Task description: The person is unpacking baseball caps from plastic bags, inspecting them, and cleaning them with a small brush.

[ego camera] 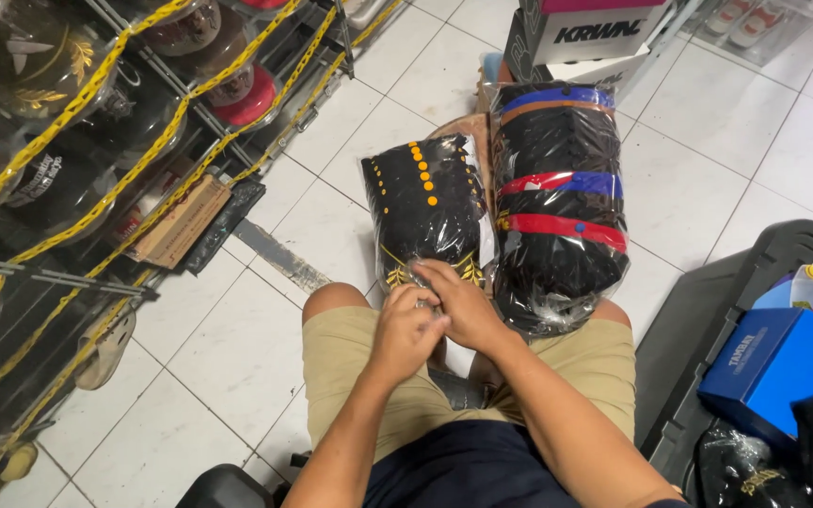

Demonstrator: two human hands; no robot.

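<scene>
Head view: the person sits over a white tiled floor (237,348), knees in tan shorts (350,362) toward the top of the picture. Two clear plastic bags of stacked black caps lie lengthwise ahead of the knees, long axes running away from the person.

The left bag (425,202), with caps marked by orange dots and gold leaf trim, has its near end resting at the left knee. Both hands meet at that near end. The left hand (405,331) is curled, fingers pressed together, gripping the gathered plastic of the bag's mouth from below. The right hand (458,299) lies over it, fingers bent down onto the same bunch of plastic just under the gold trim; whether it pinches the film or only presses it cannot be told, since the fingertips are hidden. The bag stretches straight away from the hands, so both reach it equally; the left hand sits slightly nearer the body.

The right bag (562,207), with caps banded in red, blue and orange, lies touching the left bag's side, its near end on the right knee, beside the right wrist and untouched.

At the left edge stands a wire rack (68,169) of caps strung with yellow chain. Boxes (585,38) stand beyond the bags. A blue box (773,362) sits in a dark bin at the right edge.
</scene>
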